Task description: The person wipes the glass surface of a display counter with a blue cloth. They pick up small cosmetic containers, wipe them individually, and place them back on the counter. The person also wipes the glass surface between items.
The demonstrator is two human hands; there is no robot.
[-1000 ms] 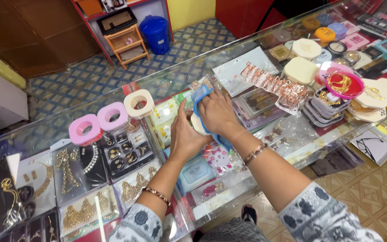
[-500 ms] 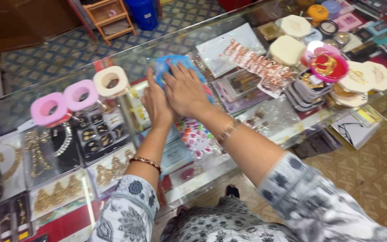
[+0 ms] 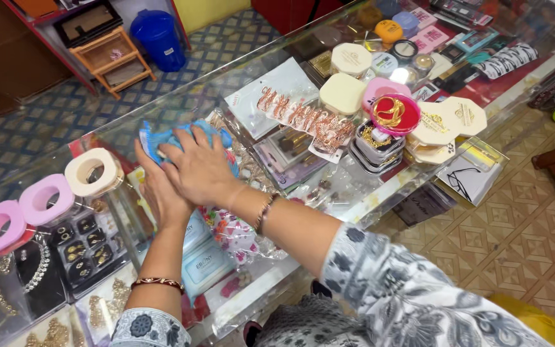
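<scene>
A blue cloth [image 3: 184, 138] is pressed flat onto the glass counter top [image 3: 226, 83] under the right hand [image 3: 197, 170], whose fingers are spread rather than closed, with the left hand [image 3: 158, 189] laid against it from beside. Wiping of the glass is judged to be the step in hand; further strokes call for steady downward pressure. Just right of the cloth a card of rose-gold hair clips [image 3: 303, 115] obstructs, and left of it stand cream and pink rings [image 3: 65, 186].

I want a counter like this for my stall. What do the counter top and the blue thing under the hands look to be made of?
The counter top looks like clear glass: glossy, with reflections, and the jewellery below shows through. The blue thing looks like soft matte cloth: it bunches and folds under the left hand and right hand.
</scene>
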